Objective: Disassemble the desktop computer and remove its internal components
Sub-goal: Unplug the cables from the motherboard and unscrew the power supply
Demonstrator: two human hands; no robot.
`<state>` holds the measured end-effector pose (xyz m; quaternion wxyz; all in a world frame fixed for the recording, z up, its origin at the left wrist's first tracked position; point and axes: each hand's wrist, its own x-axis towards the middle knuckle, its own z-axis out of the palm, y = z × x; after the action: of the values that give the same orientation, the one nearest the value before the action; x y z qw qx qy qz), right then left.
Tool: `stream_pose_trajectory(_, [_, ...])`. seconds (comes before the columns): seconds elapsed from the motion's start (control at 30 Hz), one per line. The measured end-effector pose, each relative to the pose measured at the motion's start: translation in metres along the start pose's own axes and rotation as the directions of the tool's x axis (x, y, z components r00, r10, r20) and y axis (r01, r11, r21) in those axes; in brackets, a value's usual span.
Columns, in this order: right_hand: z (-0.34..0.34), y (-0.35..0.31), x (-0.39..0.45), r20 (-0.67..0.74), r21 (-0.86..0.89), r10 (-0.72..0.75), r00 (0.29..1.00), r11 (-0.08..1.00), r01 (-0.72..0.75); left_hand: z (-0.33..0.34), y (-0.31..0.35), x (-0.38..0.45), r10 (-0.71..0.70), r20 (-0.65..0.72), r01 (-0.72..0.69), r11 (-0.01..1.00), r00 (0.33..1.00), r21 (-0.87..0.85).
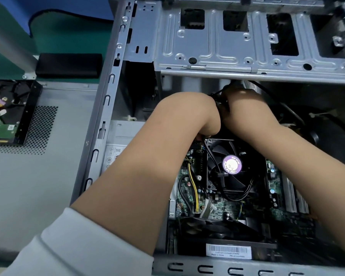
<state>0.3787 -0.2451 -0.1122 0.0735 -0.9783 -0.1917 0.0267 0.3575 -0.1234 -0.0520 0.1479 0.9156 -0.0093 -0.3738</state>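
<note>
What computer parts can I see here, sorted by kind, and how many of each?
Open grey metal computer case: 1
Black cooling fan with purple round sticker: 1
Green circuit motherboard: 1
Removed hard drive with green board, lying outside the case: 1
Grey perforated side panel: 1
Total: 5

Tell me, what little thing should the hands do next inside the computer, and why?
Probably pull the black cables gently free. Both the left hand and the right hand are bunched around them just under the metal drive cage, above the fan. The fingers are hidden, so the exact grip is unclear.
</note>
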Motion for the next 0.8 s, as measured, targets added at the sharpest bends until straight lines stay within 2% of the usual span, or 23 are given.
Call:
stream_pose_trajectory(0.1, [0.0017, -0.0014, -0.0018, 0.006, -0.029, -0.008, 1.000, 1.000, 0.008, -0.0004, 0.0015, -0.0010, 0.003, 0.001, -0.003, 1.000, 1.000, 0.000])
stream_pose_trajectory(0.3, [-0.0013, 0.0070, 0.0054, 0.036, 0.098, 0.091, 0.995, 0.991, -0.094, -0.0001, 0.0001, 0.0000, 0.018, -0.011, -0.017, 1.000, 1.000, 0.024])
stream_pose_trajectory(0.57, [0.0004, 0.0005, 0.0012, 0.003, 0.003, -0.006, 1.000, 1.000, 0.006, 0.0003, 0.0007, 0.0012, 0.035, -0.039, -0.033, 0.998, 0.999, 0.044])
stream_pose_trajectory(0.8, [-0.0025, 0.0080, 0.0072, 0.029, 0.078, 0.068, 0.997, 0.995, -0.070, 0.0023, 0.0002, 0.0029, 0.022, -0.037, -0.022, 1.000, 0.999, 0.017])
